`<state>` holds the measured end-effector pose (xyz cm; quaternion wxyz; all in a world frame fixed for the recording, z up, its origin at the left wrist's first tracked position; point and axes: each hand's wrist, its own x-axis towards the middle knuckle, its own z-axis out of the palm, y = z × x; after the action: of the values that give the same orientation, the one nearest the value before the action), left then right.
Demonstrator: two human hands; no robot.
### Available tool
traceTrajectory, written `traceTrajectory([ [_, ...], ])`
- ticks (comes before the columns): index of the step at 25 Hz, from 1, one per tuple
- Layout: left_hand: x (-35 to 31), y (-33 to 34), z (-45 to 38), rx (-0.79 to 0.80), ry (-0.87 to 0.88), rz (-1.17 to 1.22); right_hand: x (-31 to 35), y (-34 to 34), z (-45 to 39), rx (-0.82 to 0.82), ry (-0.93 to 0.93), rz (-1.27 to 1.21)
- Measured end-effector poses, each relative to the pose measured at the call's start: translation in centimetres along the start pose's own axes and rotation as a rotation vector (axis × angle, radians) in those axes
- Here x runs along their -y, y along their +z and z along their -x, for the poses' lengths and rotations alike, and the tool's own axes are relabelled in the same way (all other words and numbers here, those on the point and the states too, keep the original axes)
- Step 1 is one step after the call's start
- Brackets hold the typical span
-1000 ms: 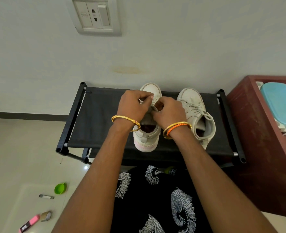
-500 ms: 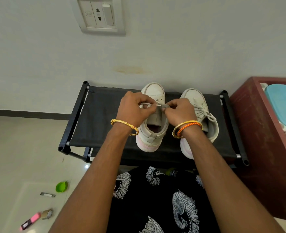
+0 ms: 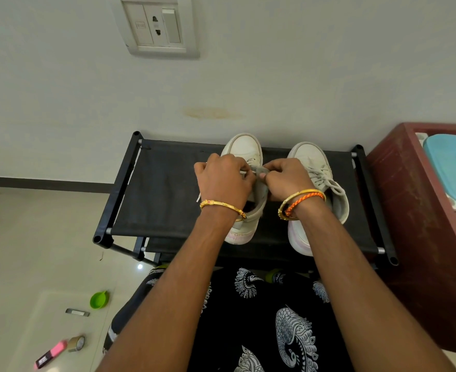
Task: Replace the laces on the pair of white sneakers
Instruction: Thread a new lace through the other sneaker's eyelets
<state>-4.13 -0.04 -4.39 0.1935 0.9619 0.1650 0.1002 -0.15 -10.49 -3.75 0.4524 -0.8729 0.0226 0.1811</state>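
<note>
Left sneaker (image 3: 244, 150) eyelets and tongue covered by left hand (image 3: 221, 181) and right hand (image 3: 286, 179); lace (image 3: 198, 196) mostly hidden; blue lid (image 3: 452, 167) cut off at right edge

Both forearms are bare, with no sleeves. The left wrist carries one gold bangle (image 3: 223, 208); the right wrist carries a gold bangle (image 3: 292, 201) beside an orange braided band (image 3: 306, 199). The lower garment (image 3: 261, 318) is black fabric printed with white peacock motifs.

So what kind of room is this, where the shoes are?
Probably a room in a home, maybe near the entrance. A black shoe rack stands against a plain wall with a switch and socket plate, and the tiled floor has small things lying on it.
</note>
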Motion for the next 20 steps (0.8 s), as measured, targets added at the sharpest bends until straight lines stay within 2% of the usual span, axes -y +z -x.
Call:
traceTrajectory([
  [7, 0.5, 0.1, -0.2, 0.035, 0.04, 0.063, -0.4, -0.1, -0.5, 0.022, 0.037, -0.089],
  [20, 0.5, 0.1, -0.6, 0.057, 0.077, 0.01, -0.4, -0.1, -1.1, 0.038, 0.128, -0.183],
])
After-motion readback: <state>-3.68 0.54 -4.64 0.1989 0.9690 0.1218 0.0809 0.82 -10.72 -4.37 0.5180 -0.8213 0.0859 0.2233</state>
